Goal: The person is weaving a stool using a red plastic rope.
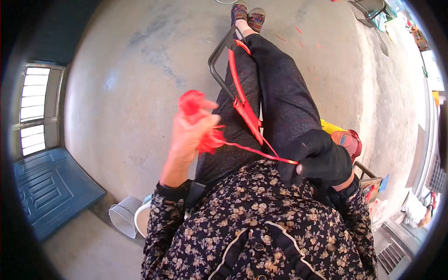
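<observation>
My bare left hand (185, 135) is closed around a loose bundle of red cord (211, 143), slightly blurred, with part bulging above the fingers. From it a red strand (256, 151) runs to my right hand (322, 156), which wears a black glove and pinches the strand between thumb and fingers over my lap. A bent dark metal frame (215, 65) lies along my legs. Red cord is wound in tight turns on one of its bars, forming a red wrapped section (246, 113) that ends near the right hand. The right fingertips are partly hidden by the glove.
Red scraps (298, 30) lie on the concrete floor beyond my feet. By my right side are a red container (353, 143) and a wooden stool (366, 175). A pale bucket (125, 217) stands at lower left, near a blue door (56, 186). A dark chair (368, 11) is at far right.
</observation>
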Available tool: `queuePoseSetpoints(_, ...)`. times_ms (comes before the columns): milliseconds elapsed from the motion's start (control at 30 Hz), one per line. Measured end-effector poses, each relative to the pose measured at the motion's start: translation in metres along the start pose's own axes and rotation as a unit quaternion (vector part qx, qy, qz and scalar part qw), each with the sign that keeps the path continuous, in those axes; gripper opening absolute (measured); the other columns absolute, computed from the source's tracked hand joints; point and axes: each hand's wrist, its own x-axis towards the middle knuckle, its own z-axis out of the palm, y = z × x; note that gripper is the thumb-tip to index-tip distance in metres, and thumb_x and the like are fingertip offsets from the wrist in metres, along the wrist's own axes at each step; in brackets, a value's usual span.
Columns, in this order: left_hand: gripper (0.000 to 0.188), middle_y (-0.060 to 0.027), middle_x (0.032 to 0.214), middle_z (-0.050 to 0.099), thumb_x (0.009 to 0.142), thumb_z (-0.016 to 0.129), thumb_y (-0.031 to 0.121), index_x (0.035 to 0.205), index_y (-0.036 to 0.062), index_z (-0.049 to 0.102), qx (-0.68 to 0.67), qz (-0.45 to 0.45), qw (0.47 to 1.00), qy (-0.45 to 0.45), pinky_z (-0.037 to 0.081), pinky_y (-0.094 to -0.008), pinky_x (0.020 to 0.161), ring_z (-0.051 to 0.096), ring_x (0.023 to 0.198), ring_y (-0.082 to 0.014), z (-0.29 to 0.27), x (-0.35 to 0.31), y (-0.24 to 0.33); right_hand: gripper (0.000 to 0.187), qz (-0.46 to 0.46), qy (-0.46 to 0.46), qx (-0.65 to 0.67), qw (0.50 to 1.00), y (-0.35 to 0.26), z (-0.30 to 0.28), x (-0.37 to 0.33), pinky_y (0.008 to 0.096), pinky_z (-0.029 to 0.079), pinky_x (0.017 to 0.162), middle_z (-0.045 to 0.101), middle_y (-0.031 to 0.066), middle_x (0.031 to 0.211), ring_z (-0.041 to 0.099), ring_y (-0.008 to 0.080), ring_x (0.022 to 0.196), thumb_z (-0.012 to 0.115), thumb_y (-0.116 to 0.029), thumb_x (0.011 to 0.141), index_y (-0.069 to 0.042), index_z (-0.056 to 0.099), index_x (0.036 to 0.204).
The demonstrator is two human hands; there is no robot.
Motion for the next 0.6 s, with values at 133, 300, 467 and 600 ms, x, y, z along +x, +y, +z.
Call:
queuePoseSetpoints(133, 0.028, 0.0024, 0.074, 0.062, 0.07, 0.074, 0.011, 0.093, 0.0006, 0.061, 0.303, 0.063, 0.951, 0.003, 0.046, -0.0235, 0.059, 0.053, 0.061, -0.0048, 0.049, 0.008, -0.007, 0.015, 0.094, 0.114, 0.124, 0.981, -0.012, 0.015, -0.005, 0.027, 0.049, 0.064, 0.066, 0.0068, 0.082, 0.062, 0.013, 0.072, 0.067, -0.004, 0.08, 0.002, 0.065, 0.094)
queuePoseSetpoints(300, 0.024, 0.0011, 0.074, 0.062, 0.07, 0.075, 0.014, 0.087, 0.0018, 0.061, 0.355, 0.085, 0.931, 0.018, 0.046, -0.0247, 0.062, 0.055, 0.063, -0.0091, 0.045, 0.019, -0.022, 0.012, -0.016, 0.086, -0.059, 0.994, -0.018, 0.012, -0.02, 0.0284, 0.048, 0.065, 0.065, 0.0069, 0.082, 0.061, 0.0149, 0.074, 0.067, -0.005, 0.08, 0.001, 0.064, 0.09)
queuePoseSetpoints(467, 0.037, -0.0082, 0.095, 0.063, 0.08, 0.068, 0.007, 0.112, 0.0009, 0.051, 0.009, 0.086, 0.996, 0.016, 0.05, -0.0291, 0.068, 0.061, 0.073, -0.0151, 0.016, 0.013, 0.009, 0.014, -0.107, 0.279, -0.365, 0.882, -0.045, -0.026, 0.009, 0.0266, 0.047, 0.07, 0.064, 0.0071, 0.085, 0.06, 0.014, 0.078, 0.063, -0.009, 0.083, 0.0, 0.063, 0.094)
queuePoseSetpoints(600, 0.037, -0.0113, 0.099, 0.063, 0.079, 0.067, 0.003, 0.113, 0.0007, 0.052, 0.119, 0.255, 0.953, 0.113, 0.051, -0.0328, 0.069, 0.062, 0.072, -0.0186, 0.01, 0.017, 0.033, 0.024, -0.131, 0.4, -0.382, 0.823, -0.012, -0.063, 0.061, 0.0243, 0.047, 0.077, 0.064, 0.0032, 0.096, 0.057, 0.009, 0.089, 0.06, -0.009, 0.086, -0.001, 0.06, 0.109)
